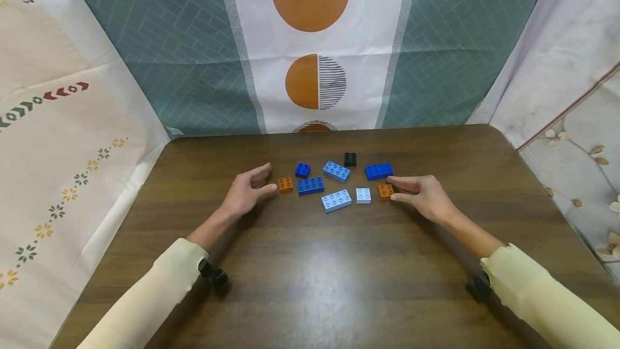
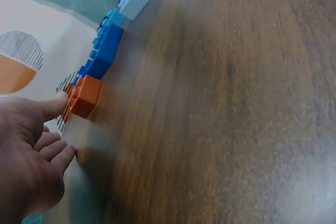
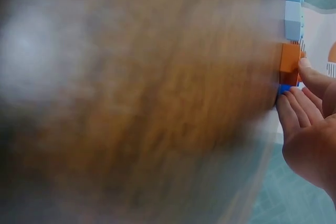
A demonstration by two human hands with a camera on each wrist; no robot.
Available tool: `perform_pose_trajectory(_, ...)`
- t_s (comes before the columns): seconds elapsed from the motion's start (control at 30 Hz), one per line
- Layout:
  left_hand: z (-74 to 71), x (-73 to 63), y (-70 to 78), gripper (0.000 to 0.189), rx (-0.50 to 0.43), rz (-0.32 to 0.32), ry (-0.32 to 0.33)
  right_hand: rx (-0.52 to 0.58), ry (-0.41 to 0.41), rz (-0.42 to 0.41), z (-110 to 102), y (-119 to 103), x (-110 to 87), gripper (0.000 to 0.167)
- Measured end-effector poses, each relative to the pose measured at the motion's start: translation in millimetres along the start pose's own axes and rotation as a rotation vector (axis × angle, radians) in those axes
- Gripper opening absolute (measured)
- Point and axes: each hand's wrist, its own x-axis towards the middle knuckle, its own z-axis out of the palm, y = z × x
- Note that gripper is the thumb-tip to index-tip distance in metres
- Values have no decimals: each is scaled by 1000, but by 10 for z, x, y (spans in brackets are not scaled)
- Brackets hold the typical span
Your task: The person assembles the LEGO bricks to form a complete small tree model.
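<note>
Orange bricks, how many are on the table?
2: one orange brick at the group's left end, beside a dark blue brick; the other orange brick just right of the small pale brick.

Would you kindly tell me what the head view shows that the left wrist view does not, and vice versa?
Only the head view shows the right hand, right orange brick, black brick and both sleeves.

Only the left wrist view gives the palm side of the left hand; I see no extra object.

Both share the left hand, left orange brick, a long blue brick, wooden table and patterned cloth.
</note>
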Motion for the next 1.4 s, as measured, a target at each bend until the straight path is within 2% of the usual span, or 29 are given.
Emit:
perform_pose_trajectory(0.2, 102, 36, -13, 59, 0, 46, 18, -9, 2, 22, 6, 8, 25, 48)
perform_pose_trajectory(0.43, 174, 56, -15, 54, 36, 57, 36, -73, 29, 7, 35, 18, 56, 43)
perform_pose_trajectory(0.77, 232, 31, 11, 51, 128, 82, 35, -101, 60, -9, 59, 3, 43, 39)
perform_pose_trajectory(0.9, 254, 28, 16, 47, 134, 92, 40, -96, 67, -18, 61, -16, 22, 38)
perform_pose_trajectory(1.1, 250, 26, 13, 42, 108, 94, 70, -96, 85, -31, 75, -65, 8, 37)
perform_pose_trajectory(1.4, 173, -6, 89, 38, 85, 149, 138, -58, 121, -32, 118, -239, -16, 37)
